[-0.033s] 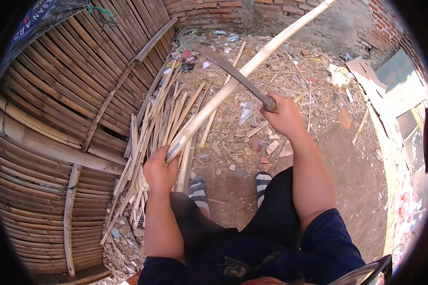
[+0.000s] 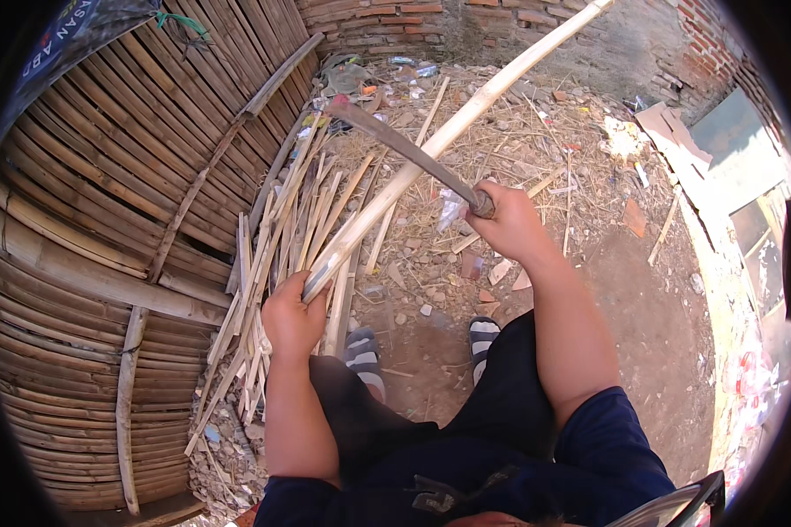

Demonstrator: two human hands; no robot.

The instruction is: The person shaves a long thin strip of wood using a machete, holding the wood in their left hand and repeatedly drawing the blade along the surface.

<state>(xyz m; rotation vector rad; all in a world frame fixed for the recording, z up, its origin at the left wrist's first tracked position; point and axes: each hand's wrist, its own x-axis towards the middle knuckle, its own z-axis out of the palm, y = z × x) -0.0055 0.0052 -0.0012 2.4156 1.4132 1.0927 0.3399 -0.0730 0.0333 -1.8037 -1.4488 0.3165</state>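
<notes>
My left hand (image 2: 292, 318) is closed around the near end of a long pale split bamboo pole (image 2: 466, 116). The pole slants up and away to the right, its far end near the brick wall. In my right hand (image 2: 511, 225) is the handle of a machete (image 2: 382, 131) with a long, dark, slightly curved blade. The blade lies across the pole, roughly between my two hands, its tip pointing to the far left. Whether the edge bites into the bamboo I cannot tell.
Several loose bamboo strips (image 2: 277, 230) lie heaped beside a bamboo slat wall (image 2: 79, 176) on the left. Rubble, straw and litter cover the ground before a brick wall (image 2: 448, 33). Boards (image 2: 740, 145) lean at the right. My sandalled feet stand below the pole.
My right hand has brought the machete a little nearer and to the left, so the blade crosses the pole closer to my left hand. My left hand keeps its hold.
</notes>
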